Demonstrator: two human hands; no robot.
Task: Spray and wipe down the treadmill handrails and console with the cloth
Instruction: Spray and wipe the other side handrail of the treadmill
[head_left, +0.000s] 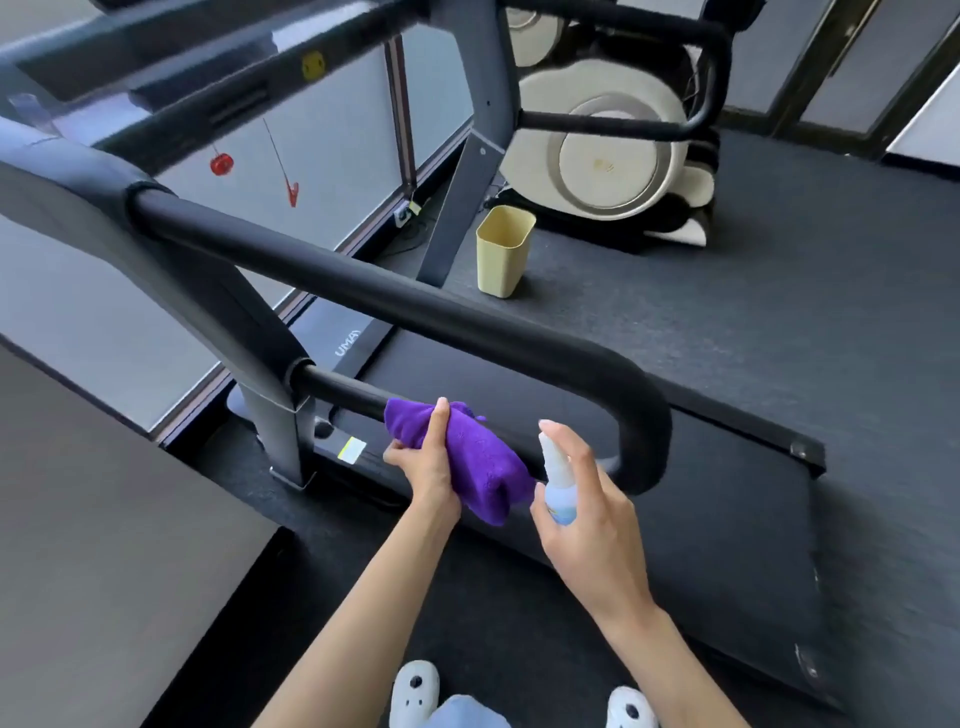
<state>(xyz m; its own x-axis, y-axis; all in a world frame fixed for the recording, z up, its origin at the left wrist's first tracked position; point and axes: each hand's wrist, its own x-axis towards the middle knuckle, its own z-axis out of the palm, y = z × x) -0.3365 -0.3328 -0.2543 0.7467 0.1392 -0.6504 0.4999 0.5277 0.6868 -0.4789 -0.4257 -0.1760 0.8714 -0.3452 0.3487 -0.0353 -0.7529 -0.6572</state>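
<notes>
A black padded handrail runs from the treadmill's upright down to a curved end, then loops back as a lower bar. My left hand grips a purple cloth wrapped over that lower bar. My right hand holds a small white spray bottle upright just right of the cloth, index finger on its top. The console lies at the top left, blurred.
The treadmill belt lies below the rail. A yellow bin stands on the dark floor beyond it. A white elliptical machine is at the back right. A red safety clip hangs from the console. My white shoes show at the bottom.
</notes>
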